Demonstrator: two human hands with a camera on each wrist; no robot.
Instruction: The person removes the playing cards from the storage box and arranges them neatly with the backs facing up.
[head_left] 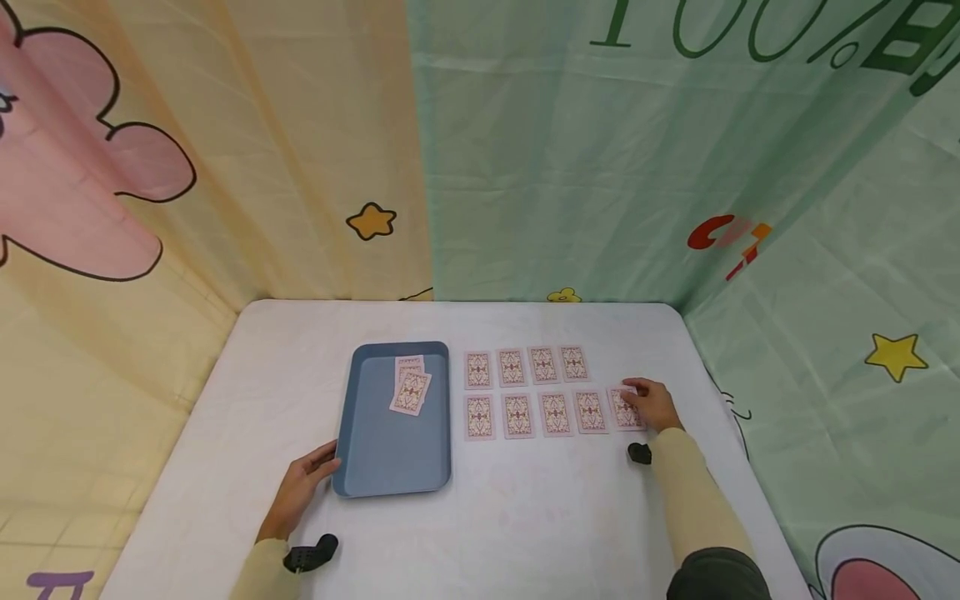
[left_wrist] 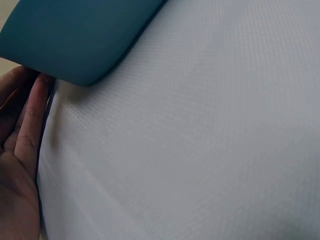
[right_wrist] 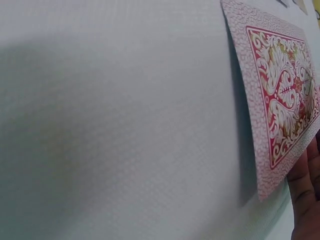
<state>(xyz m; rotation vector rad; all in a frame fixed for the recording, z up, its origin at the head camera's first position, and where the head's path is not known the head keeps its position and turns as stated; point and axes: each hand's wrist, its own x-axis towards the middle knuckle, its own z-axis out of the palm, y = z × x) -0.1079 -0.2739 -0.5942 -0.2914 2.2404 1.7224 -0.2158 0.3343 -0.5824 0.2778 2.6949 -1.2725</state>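
In the head view my right hand (head_left: 652,404) is at the rightmost playing card (head_left: 624,410) of the lower row and pinches it along its right side. The right wrist view shows this patterned red-and-white card (right_wrist: 285,90) face down, tilted, with a shadow beneath its near edge; the fingers (right_wrist: 301,187) are partly hidden behind it. My left hand (head_left: 303,479) touches the left rim of the blue tray (head_left: 390,467), near its front corner. In the left wrist view the fingers (left_wrist: 32,120) lie nearly straight against the tray's edge (left_wrist: 75,55).
Overlapping face-down cards (head_left: 410,392) lie in the tray's upper right part. Right of the tray, more face-down cards (head_left: 517,415) form two rows on the white table (head_left: 525,517). Printed curtains (head_left: 525,167) hang behind and at both sides.
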